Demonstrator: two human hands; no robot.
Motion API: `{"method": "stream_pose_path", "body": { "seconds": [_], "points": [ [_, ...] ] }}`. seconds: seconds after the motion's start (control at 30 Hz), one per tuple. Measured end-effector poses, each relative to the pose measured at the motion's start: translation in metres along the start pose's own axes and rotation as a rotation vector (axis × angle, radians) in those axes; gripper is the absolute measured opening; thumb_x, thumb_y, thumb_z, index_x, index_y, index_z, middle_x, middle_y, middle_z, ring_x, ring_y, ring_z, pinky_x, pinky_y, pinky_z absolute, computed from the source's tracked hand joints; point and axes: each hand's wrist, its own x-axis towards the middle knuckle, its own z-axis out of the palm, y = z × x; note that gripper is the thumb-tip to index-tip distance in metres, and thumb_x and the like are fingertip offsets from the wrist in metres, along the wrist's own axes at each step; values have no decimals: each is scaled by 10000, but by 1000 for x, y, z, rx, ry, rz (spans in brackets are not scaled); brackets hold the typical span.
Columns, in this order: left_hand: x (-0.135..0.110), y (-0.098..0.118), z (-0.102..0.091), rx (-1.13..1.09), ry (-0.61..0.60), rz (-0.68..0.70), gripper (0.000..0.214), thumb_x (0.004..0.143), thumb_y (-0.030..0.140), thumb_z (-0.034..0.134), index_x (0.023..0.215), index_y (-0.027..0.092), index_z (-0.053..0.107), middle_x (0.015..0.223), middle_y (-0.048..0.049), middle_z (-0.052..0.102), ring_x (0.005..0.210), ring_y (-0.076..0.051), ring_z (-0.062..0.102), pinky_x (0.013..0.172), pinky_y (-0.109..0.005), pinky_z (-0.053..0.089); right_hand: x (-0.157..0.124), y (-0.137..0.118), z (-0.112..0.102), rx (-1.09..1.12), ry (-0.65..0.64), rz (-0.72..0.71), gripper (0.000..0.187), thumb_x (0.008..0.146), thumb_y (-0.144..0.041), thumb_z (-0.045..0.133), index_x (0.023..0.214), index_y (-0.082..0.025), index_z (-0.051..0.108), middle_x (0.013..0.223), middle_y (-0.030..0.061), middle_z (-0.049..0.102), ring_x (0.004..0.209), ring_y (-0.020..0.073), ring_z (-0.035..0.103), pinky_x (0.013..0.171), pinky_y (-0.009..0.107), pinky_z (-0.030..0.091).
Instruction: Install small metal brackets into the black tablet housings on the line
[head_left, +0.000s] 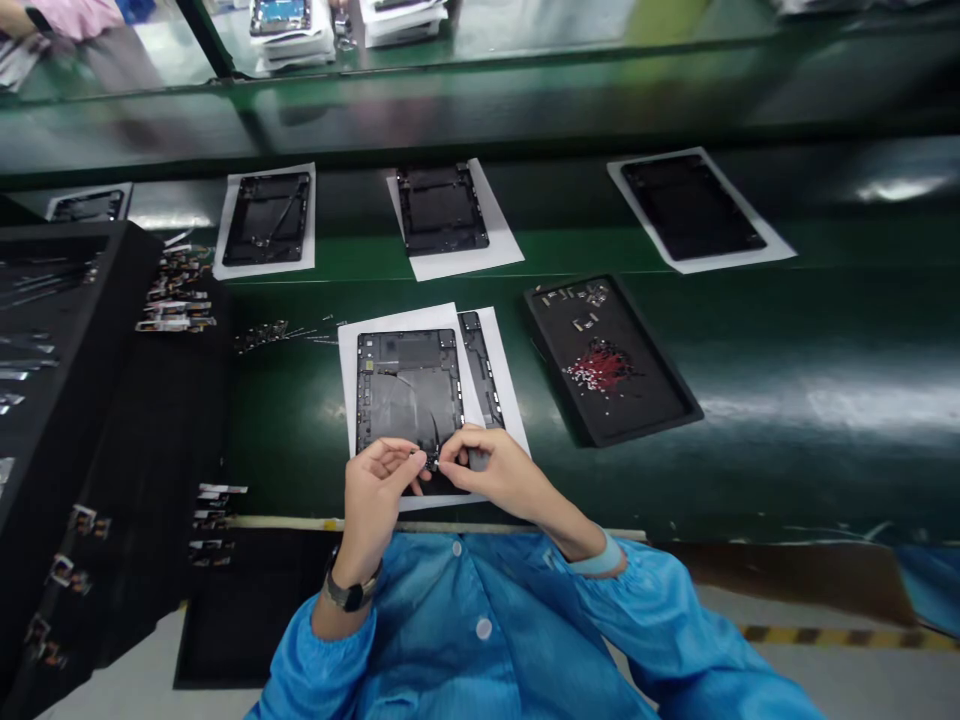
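Note:
A black tablet frame (407,392) lies on a white sheet (349,385) at the near edge of the green belt, with a second frame (481,368) partly under it on the right. My left hand (379,490) and my right hand (487,467) meet over the near edge of the top frame. Both pinch at a tiny dark part (432,462) between their fingertips. I cannot make out what the part is. A watch (349,592) sits on my left wrist, and blue sleeves cover both arms.
A black tray (667,395) with red and small metal parts lies to the right. Three more frames on white sheets (268,218) (441,210) (691,206) lie farther back. Black racks (67,330) with small components stand at the left. Another person's sleeve (71,15) shows at the top left.

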Motion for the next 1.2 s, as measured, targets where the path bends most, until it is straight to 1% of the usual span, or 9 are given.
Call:
{"method": "stream_pose_path", "body": {
  "seconds": [0.27,0.43,0.57,0.73,0.87,1.2],
  "points": [
    [0,4,0,-19,-9,-35,250,674,295,798,797,120,669,574,-25,680,492,-119,601,484,-211,472,0,0,-4,-2,-24,-7,61,782,-185,664,745,-180,711,737,8,626,698,144,573,682,278,465],
    [-2,0,1,20,27,-9,249,677,299,799,776,121,655,570,-30,683,494,-123,611,492,-216,490,1,0,-2,-41,-31,-3,80,777,-149,655,719,-181,701,712,4,628,701,145,573,689,275,470],
    [-2,-3,0,29,58,8,254,665,300,809,759,128,647,577,-38,691,507,-137,634,508,-231,512,1,1,-1,-61,-29,19,84,792,-167,653,732,-182,709,718,14,633,707,156,587,684,284,471],
    [1,-1,-5,-12,-16,-58,284,618,307,837,724,132,640,537,-26,669,484,-151,636,495,-248,519,1,2,-6,16,-85,24,92,815,-262,698,770,-189,733,773,27,637,760,170,610,739,303,491],
    [4,3,-5,-10,-50,-70,279,616,300,839,713,135,636,517,-18,657,471,-140,627,505,-237,511,2,4,-9,50,-94,10,109,808,-291,725,757,-196,742,764,21,610,762,171,595,741,308,475],
    [0,1,-5,32,-57,-46,256,640,291,820,702,145,620,493,-8,641,454,-125,600,507,-224,482,2,5,-11,46,-128,8,118,801,-302,740,745,-199,751,746,13,584,731,161,583,694,292,447]
  ]
}}
